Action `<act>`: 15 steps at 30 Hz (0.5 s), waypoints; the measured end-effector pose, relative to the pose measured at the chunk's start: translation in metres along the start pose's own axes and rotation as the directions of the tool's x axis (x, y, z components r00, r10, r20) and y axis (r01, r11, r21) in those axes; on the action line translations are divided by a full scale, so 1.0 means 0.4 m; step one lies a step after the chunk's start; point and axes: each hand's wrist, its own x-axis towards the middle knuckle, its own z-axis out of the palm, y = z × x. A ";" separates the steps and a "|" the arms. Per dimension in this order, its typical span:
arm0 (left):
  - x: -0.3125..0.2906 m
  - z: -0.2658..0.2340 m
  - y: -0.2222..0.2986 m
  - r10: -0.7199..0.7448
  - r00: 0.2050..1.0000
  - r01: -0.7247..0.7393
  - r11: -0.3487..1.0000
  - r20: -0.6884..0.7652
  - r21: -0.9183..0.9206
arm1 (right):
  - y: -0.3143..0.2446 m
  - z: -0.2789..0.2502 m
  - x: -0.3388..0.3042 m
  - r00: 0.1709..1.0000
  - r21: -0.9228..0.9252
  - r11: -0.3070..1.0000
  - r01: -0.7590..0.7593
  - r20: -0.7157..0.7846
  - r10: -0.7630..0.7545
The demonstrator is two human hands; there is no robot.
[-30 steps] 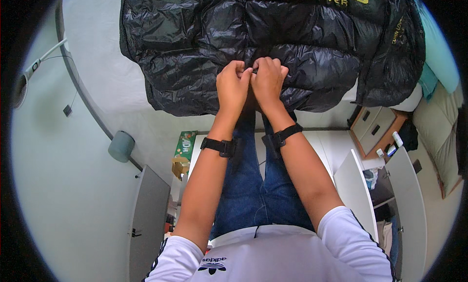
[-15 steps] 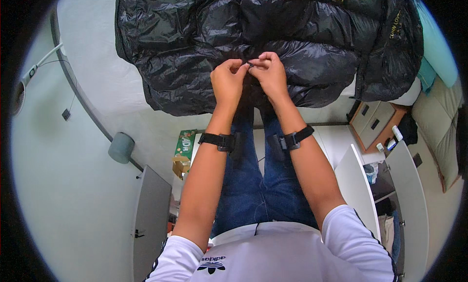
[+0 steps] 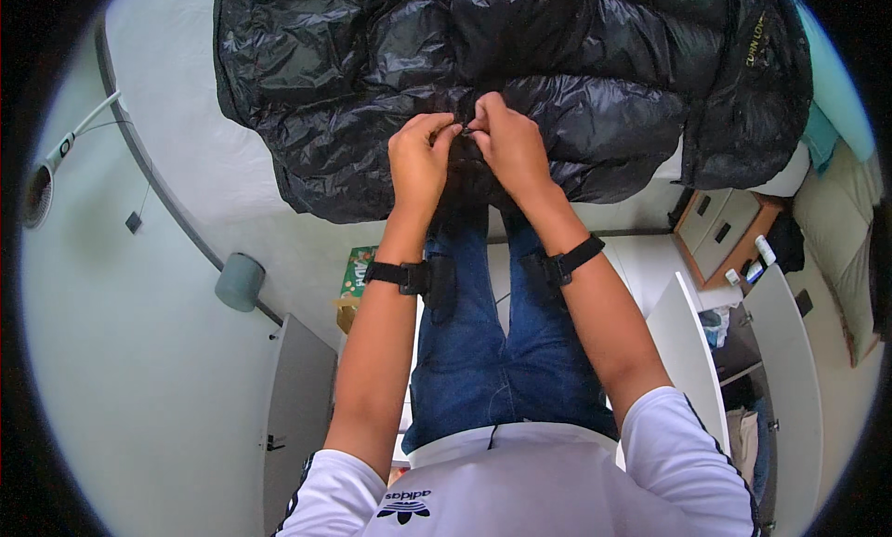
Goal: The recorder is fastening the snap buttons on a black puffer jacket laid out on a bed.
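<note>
A shiny black puffer jacket (image 3: 604, 119) with yellow lettering lies spread out in front of me. At the middle of its lower part, both my hands work close together. My left hand (image 3: 418, 161) is closed, thumb and forefinger pinching the jacket's centre edge. Just to its right, my right hand (image 3: 513, 151) is closed too, with its fingertips pinched on a small dark piece there. That piece looks like part of the jacket's front closure, but the fingers mostly cover it. Black straps circle both wrists.
The jacket lies on a white bed surface (image 3: 177, 91). At right stand a small drawer cabinet (image 3: 720, 226) and an open white cabinet door (image 3: 782, 379) with clothes behind it. A green box (image 3: 358, 269), a grey-blue bin (image 3: 240, 281) and a grey door (image 3: 297, 416) are at left.
My left hand has shifted slightly left, and my right hand has turned, its forefinger now curled higher over the pinched spot. Both hands stay at the jacket's middle.
</note>
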 end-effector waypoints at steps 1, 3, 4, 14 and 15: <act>0.000 -0.006 0.010 -0.019 1.000 0.019 1.000 0.012 -0.007 | -0.005 -0.006 0.003 0.990 -0.150 0.979 0.138 0.010 -0.138; -0.002 -0.011 0.012 -0.034 0.999 0.035 0.997 0.019 -0.062 | -0.017 -0.005 0.006 0.988 -0.267 0.951 0.155 0.041 -0.149; -0.005 -0.014 0.009 -0.050 0.998 0.052 0.992 0.025 -0.114 | -0.023 -0.002 0.008 0.985 -0.377 0.909 0.175 0.074 -0.158; 0.010 -0.005 0.000 0.123 0.991 -0.128 0.986 0.047 0.105 | -0.006 -0.001 0.005 0.972 -0.203 0.951 0.232 0.022 -0.233; 0.010 -0.003 -0.002 0.155 0.987 -0.161 0.976 0.046 0.148 | -0.004 0.000 0.002 0.988 -0.081 0.985 0.154 -0.012 -0.156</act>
